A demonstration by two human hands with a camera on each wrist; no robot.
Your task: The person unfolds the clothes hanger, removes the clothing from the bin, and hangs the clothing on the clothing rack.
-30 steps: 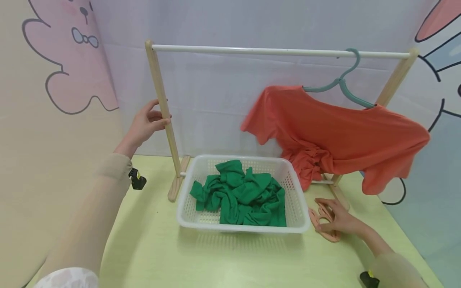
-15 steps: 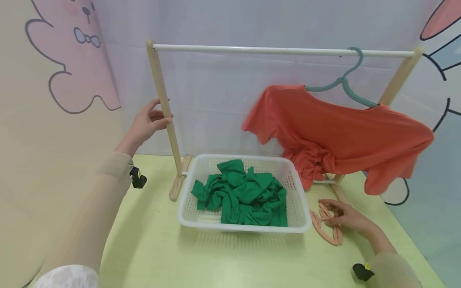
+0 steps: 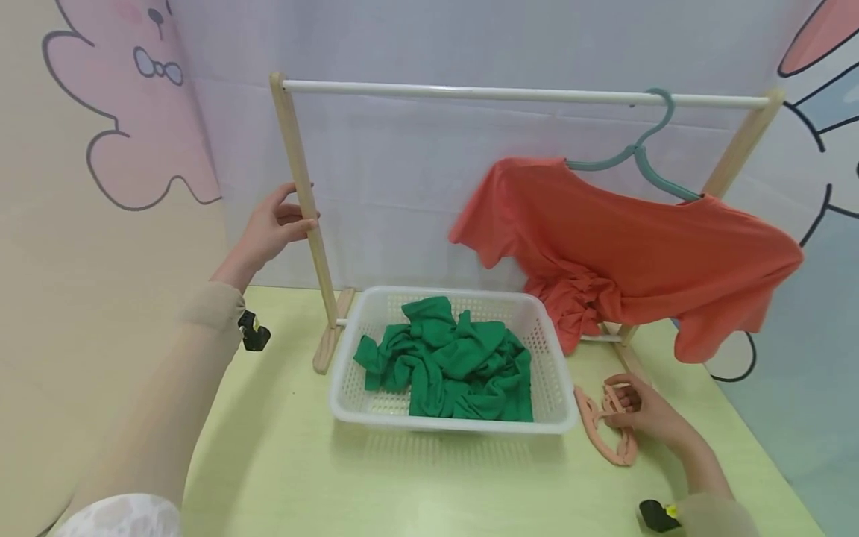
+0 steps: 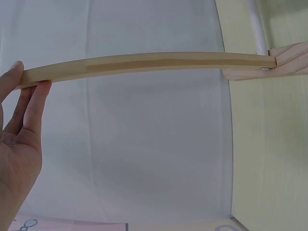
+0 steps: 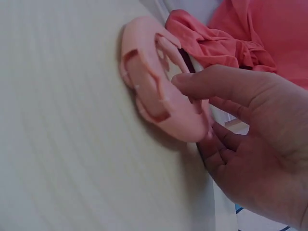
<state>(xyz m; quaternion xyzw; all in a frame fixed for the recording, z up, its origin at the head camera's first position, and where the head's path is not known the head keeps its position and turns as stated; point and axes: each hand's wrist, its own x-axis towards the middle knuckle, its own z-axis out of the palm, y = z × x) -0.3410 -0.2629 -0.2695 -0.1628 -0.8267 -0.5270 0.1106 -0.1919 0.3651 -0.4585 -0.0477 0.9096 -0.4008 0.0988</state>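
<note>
At the left of the head view, my left hand (image 3: 268,224) grips the wooden post (image 3: 293,142) of a small clothes rack, thumb in front and fingers behind. The left wrist view also shows thumb and fingertips on this post. My right hand (image 3: 651,414) pinches a folded peach-pink folding hanger (image 5: 180,115) between thumb and fingers, close over the table right of the basket. Thumb reaches over its near side; the other fingers are partly hidden behind it. A red T-shirt (image 3: 644,246) hangs above on a teal hanger (image 3: 661,179), its lower part bunched up.
A white plastic basket (image 3: 456,428) with crumpled green cloth (image 3: 463,358) stands mid-table under the white rack rod (image 3: 456,92). The rack's left foot (image 3: 327,350) sits close to the basket's side. Behind is a pale curtain (image 3: 389,164).
My right hand has turned the pink folding hanger slightly, and the hand has shifted a little to the right. My left hand stays on the post; shirt and basket have not moved.
</note>
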